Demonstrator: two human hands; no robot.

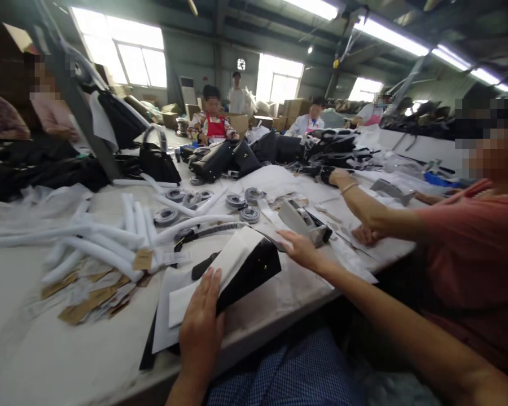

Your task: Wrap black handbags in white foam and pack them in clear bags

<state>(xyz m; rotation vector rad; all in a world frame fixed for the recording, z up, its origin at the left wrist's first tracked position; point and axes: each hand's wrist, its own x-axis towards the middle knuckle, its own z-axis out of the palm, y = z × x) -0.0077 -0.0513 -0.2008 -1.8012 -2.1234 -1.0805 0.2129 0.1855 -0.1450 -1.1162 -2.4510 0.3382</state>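
A black handbag (249,269) lies tilted at the table's near edge, with a folded white sheet (220,262) along it and its handle (214,230) on the far side. My left hand (203,318) holds the bag, fingers over the white sheet and thumb at the near side. Just past the bag's right end, my right hand (300,251) has its fingers close together beside a grey tape dispenser (298,217). A pale strip (271,217) runs near those fingertips; what is between them, if anything, is too small to make out.
White padded tubes (105,256) and brown and white tags (95,296) are piled left. Coiled grey straps (249,214) lie ahead, with black bags (214,160) behind. A co-worker's arm (375,208) reaches in from the right, near another dispenser (392,190). Other people sit farther back.
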